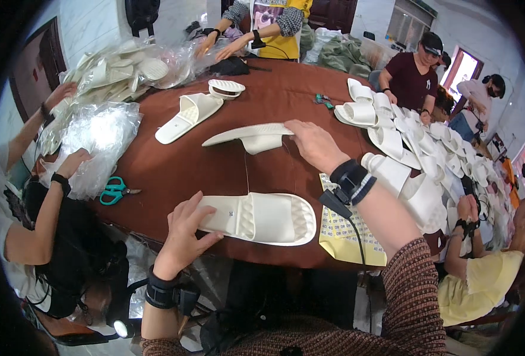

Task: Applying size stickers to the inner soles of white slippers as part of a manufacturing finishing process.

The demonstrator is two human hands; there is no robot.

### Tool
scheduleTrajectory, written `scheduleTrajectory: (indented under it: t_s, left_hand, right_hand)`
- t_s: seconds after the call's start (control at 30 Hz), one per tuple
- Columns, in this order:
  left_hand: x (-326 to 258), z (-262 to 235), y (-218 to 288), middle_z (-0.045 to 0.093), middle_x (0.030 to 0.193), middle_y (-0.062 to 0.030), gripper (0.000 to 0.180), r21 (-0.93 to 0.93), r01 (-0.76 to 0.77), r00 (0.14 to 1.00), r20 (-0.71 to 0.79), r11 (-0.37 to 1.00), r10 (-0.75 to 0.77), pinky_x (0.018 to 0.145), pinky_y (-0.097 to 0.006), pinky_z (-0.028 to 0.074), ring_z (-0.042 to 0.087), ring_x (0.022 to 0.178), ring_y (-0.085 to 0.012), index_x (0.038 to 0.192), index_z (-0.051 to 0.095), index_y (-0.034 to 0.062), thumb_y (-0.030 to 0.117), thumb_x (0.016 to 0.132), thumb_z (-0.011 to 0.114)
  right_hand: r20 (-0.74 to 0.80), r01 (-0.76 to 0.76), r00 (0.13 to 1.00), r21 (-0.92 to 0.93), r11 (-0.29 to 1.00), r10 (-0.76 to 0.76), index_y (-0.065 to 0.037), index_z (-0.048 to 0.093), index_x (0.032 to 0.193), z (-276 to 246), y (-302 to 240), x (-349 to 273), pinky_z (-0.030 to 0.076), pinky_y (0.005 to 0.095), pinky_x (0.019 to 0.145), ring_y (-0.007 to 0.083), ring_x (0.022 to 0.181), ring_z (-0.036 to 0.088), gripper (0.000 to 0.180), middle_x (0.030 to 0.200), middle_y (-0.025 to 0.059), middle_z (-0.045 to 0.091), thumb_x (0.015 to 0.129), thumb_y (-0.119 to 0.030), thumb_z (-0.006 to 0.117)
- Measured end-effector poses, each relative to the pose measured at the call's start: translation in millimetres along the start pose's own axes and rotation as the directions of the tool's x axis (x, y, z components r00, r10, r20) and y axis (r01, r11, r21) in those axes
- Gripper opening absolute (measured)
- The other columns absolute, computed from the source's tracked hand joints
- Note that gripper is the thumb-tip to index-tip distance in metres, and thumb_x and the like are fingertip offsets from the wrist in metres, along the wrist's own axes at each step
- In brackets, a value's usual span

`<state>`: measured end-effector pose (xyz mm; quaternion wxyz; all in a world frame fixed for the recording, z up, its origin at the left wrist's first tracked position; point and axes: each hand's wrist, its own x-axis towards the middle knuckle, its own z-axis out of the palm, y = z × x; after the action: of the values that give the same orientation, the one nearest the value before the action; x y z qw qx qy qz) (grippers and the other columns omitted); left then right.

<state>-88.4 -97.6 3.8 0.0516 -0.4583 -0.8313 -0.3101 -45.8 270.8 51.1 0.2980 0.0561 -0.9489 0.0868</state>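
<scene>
Near the table's front edge a white slide slipper lies strap up, its toe toward the right. My left hand grips its heel end, the thumb over the footbed and the fingers along the far edge. Above and behind it, my right hand holds a second white slide slipper by its right end. That one is turned over, with the strap hanging below the sole. A thin thread seems to run down from its strap to the lower slipper.
A yellow sticker sheet lies right of the lower slipper, teal scissors to the left. Two more slippers lie farther back. Slippers crowd the right side; bagged slippers and clear plastic bags fill the left. Co-workers surround the brown-covered table.
</scene>
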Motion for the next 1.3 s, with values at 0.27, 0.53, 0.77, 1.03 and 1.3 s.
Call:
scheduleTrajectory:
  t_s: [0.27, 0.53, 0.77, 1.03, 1.3]
  left_hand:
    - [10.4, 0.2, 12.2, 0.05, 0.139, -0.0192, 0.052, 0.028, -0.049, 0.999, 0.005, 0.998, 0.049, 0.102, -0.048, 0.037, 0.047, 0.123, -0.0375, 0.117, 0.063, 0.0127, 0.026, 0.071, 0.084]
    - [16.0, 23.2, 34.1, 0.056, 0.122, -0.0147, 0.055, 0.108, -0.085, 0.987, -0.125, 0.99, 0.099, 0.095, -0.049, 0.042, 0.052, 0.111, -0.0376, 0.113, 0.063, 0.0122, 0.023, 0.065, 0.088]
    - [20.3, 35.5, 59.5, 0.056, 0.115, -0.0141, 0.057, 0.158, 0.007, 0.988, -0.151, 0.987, 0.017, 0.093, -0.048, 0.042, 0.052, 0.107, -0.0368, 0.112, 0.063, 0.0088, 0.028, 0.064, 0.088]
    - [27.6, 48.4, 59.4, 0.051, 0.1, -0.0148, 0.037, 0.275, -0.008, 0.973, -0.221, 0.961, 0.071, 0.081, -0.044, 0.041, 0.05, 0.093, -0.0343, 0.111, 0.062, 0.0049, 0.014, 0.076, 0.069]
    - [24.2, 49.9, 57.8, 0.056, 0.112, -0.0155, 0.047, 0.273, 0.047, 0.974, -0.225, 0.961, 0.017, 0.091, -0.045, 0.041, 0.052, 0.103, -0.0357, 0.118, 0.062, 0.0057, 0.022, 0.076, 0.075]
  right_hand:
    - [-0.018, -0.314, 0.943, 0.271, 0.91, 0.331, 0.001, 0.063, 0.098, -35.2, 3.4, -5.8, 0.052, 0.0472, 0.068, 0.0418, 0.074, 0.064, 0.024, 0.078, 0.0263, 0.063, 0.095, -0.022, 0.057]
    - [0.325, -0.558, 0.785, 0.741, 0.374, 0.527, 0.002, 0.064, 0.102, -87.4, -17.8, -33.8, 0.052, 0.0253, 0.052, 0.0102, 0.067, 0.062, 0.028, 0.086, 0.0049, 0.067, 0.098, -0.025, 0.057]
    - [0.424, -0.576, 0.749, 0.796, 0.186, 0.51, 0.0, 0.065, 0.105, -104.1, -16.8, -66.7, 0.05, 0.0254, 0.055, 0.0093, 0.065, 0.06, 0.025, 0.083, 0.0026, 0.066, 0.1, -0.023, 0.054]
    - [0.455, -0.588, 0.76, 0.785, 0.193, 0.463, 0.0, 0.066, 0.102, -103.5, -9.4, -94.6, 0.048, 0.0219, 0.062, 0.0067, 0.073, 0.061, 0.027, 0.087, 0.0008, 0.067, 0.101, -0.024, 0.054]
    - [0.55, -0.65, 0.76, 0.637, 0.414, 0.345, 0.002, 0.065, 0.105, -100.1, 15.2, -104.0, 0.047, 0.023, 0.058, 0.0058, 0.068, 0.057, 0.032, 0.081, -0.0008, 0.065, 0.101, -0.027, 0.053]
